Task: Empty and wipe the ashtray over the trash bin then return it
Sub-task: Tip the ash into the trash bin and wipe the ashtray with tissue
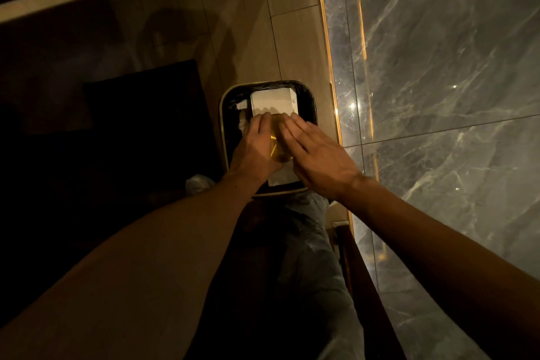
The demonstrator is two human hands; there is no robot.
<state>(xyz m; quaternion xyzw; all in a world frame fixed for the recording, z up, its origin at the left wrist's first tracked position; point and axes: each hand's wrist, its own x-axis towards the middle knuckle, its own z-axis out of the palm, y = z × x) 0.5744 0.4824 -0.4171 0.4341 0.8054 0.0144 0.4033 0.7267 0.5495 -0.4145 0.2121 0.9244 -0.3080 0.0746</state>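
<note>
Two bare hands meet over the trash bin, seen from the head camera looking straight down. Left hand wraps around the amber glass ashtray, fingers curled over its far edge and clamped on it, thumb side hidden beneath. Right hand lies flat against the ashtray's other side, fingers straight and close together, pressing on it; whether a cloth or tissue sits under the palm cannot be told. The ashtray is held between the two hands, tilted on edge above the bin's opening. Beyond the fingertips, inside the bin, lies a white box, and white paper shows below the hands near the wrists. To the right of the right hand runs a grey marble wall.
</note>
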